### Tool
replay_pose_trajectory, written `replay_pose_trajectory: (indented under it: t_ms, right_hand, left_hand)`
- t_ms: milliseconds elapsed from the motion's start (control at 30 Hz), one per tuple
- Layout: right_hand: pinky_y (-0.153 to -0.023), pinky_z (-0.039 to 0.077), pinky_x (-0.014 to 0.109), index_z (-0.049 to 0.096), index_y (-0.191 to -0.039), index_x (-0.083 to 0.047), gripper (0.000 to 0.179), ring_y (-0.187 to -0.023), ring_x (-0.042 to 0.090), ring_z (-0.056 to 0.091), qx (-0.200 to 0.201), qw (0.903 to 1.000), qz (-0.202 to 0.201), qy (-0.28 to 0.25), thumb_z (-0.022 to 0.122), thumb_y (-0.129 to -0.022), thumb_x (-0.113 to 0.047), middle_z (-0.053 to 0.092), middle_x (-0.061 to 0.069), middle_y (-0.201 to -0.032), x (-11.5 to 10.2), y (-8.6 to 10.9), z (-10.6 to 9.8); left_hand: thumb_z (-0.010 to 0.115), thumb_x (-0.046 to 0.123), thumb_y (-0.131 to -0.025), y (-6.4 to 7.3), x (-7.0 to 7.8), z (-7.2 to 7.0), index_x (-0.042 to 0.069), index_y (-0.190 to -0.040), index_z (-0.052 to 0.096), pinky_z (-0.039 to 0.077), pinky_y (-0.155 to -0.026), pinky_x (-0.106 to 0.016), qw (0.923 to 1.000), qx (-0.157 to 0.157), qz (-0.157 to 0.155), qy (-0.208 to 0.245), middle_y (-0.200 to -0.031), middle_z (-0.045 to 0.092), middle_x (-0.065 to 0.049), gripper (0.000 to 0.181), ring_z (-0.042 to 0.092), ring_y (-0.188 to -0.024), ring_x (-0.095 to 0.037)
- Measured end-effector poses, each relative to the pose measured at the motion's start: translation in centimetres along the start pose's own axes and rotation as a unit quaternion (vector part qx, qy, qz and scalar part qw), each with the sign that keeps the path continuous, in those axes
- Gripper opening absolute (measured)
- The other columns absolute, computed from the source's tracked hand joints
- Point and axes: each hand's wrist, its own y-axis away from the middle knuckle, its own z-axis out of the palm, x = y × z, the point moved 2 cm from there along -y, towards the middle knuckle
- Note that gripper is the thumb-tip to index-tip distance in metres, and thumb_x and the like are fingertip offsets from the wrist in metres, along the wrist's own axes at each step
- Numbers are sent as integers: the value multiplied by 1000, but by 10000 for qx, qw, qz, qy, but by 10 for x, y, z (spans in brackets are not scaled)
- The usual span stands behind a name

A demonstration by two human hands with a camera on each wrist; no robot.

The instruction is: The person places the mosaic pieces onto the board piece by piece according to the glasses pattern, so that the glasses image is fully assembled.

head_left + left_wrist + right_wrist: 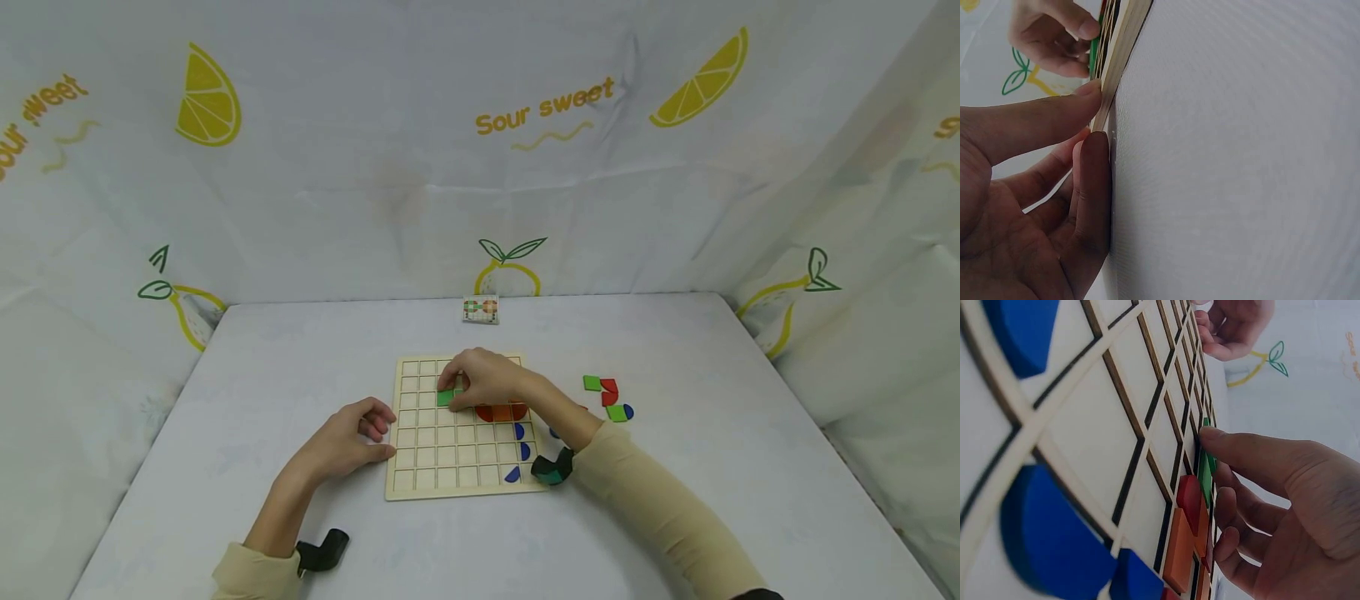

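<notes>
A square wooden grid board (425,457) lies on the table. My right hand (486,379) reaches over its upper part and pinches a green square tile (446,398), thumb at the near side. In the right wrist view the thumb tip sits on the green tile (1205,472), with the other fingers curled behind it. Beside it on the board are orange tiles (1179,550) and a red rounded tile (1189,501), partly covered by my right hand in the head view. My left hand (352,437) rests thumb and fingertips against the board's left edge, fingers loosely bent.
Blue half-round tiles (525,451) lie along the board's right columns. To the right on the table are loose green tiles (592,382), red tiles (610,399) and a blue piece (628,412). A small pattern card (481,309) lies at the table's back edge, before a printed curtain.
</notes>
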Motion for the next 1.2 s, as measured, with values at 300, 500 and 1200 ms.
replay_pose_trajectory:
  t_ms: [300,500,1200]
  right_hand:
    - [-78,53,19,81,-117,-12,22,-86,7,66,64,10000,-10,69,85,-95,-18,82,-1,-111,-1,5,-4]
    - [-82,55,19,81,-117,-10,21,-87,6,68,132,9999,-99,26,83,-96,-15,82,1,-112,1,13,-8]
    - [-87,56,30,80,-122,-10,26,-103,19,70,641,9961,533,-282,81,-97,-20,80,6,-121,31,69,-39]
  left_hand:
    - [88,7,-87,0,0,1,6,-120,67,48,-84,-27,10000,31,-82,28,-104,63,-6,40,61,-95,-16]
    - [88,6,-87,0,-1,1,6,-120,67,48,-84,-27,10000,37,-54,-2,-104,63,-6,40,61,-94,-17]
    - [88,6,-87,0,-1,1,6,-119,67,48,-83,-27,10000,68,4,-39,-103,63,-6,39,61,-93,-17]
